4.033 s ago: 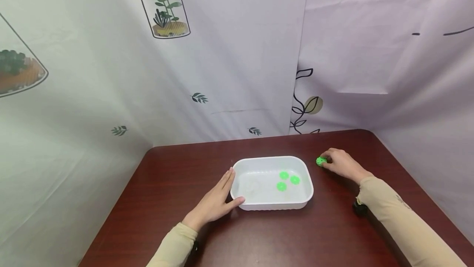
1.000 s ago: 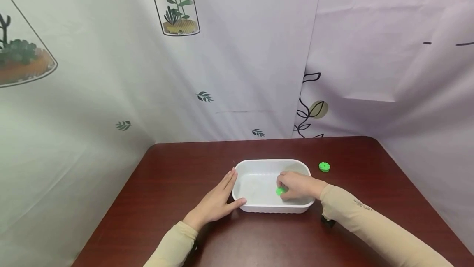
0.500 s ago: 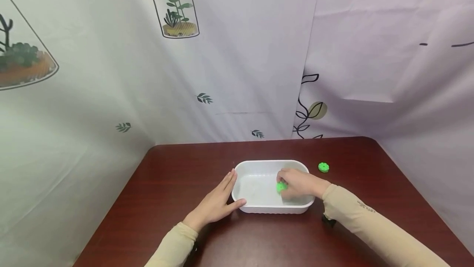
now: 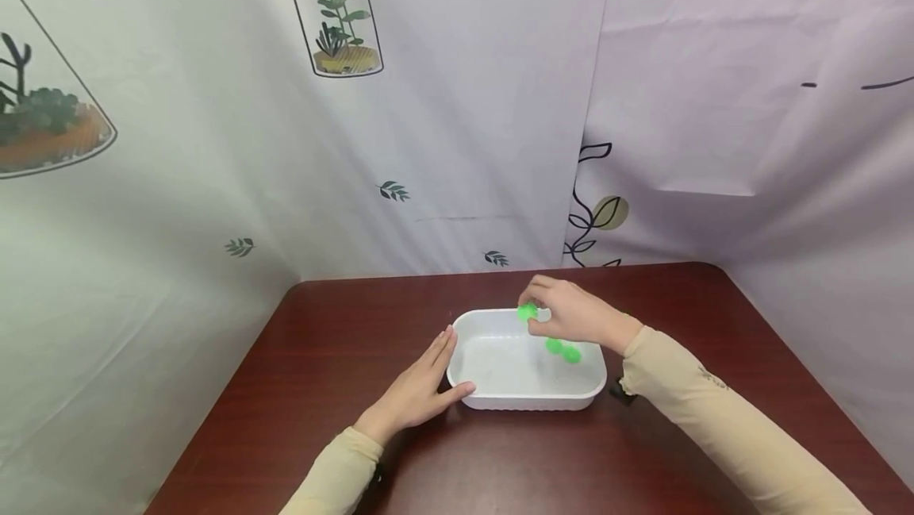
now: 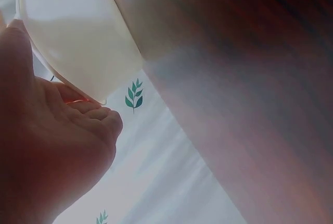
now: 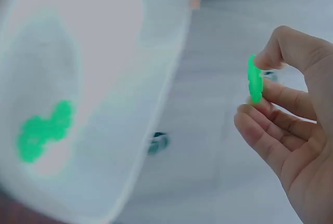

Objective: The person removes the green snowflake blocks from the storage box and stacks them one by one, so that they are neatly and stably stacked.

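two green discs [image 4: 562, 351] lie inside white tray [image 4: 493, 393], right part. right hand [image 4: 578, 315] pinches third green disc [image 4: 527, 311] between thumb and fingertips, lifted above tray's far rim. left hand [image 4: 416, 388] flat, fingers straight against tray's left end, likely steadying it.

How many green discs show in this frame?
3: one pinched in the right hand, disc; two lying in the white tray, at and. The hand may hide another.
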The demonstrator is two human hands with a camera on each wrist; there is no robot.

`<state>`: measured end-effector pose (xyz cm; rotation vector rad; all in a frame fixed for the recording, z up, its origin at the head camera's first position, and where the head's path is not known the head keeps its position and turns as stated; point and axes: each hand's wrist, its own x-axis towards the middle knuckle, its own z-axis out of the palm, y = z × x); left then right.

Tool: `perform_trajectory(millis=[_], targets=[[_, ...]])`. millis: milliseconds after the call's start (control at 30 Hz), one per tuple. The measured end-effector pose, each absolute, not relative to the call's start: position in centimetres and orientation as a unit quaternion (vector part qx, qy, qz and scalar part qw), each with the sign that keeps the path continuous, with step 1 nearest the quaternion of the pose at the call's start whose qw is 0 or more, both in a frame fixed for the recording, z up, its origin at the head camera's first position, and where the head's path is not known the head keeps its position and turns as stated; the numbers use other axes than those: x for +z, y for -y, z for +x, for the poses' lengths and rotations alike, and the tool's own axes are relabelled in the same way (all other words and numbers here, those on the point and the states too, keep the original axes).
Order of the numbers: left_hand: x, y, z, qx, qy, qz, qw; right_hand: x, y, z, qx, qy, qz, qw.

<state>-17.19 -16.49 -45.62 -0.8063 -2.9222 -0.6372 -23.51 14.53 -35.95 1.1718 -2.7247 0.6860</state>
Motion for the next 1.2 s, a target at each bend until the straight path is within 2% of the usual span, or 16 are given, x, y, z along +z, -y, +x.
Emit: perform_trajectory(millis=[300, 533, 967, 1200], targets=[[-45.4, 16.4, -17.0, -0.214, 0.944, -0.252, 0.013, -33.1, -13.5, -23.3, 0.269, 0.849, 0.43, 0.148], [-45.5, 16.4, -17.0, -0.216, 0.941, -0.259, 0.016, -33.2, -14.6, -23.6, 0.293, 0.848, 0.416, 0.15], [-45.3, 16.6, -17.3, -0.21, 0.94, -0.267, 0.023, -33.0, -19.8, -23.7, 0.324, 0.861, 0.344, 0.185], [-45.6, 16.5, -17.4, -0.216, 0.94, -0.264, 0.023, -32.2, -23.0, -23.9, 0.305, 0.864, 0.319, 0.243]])
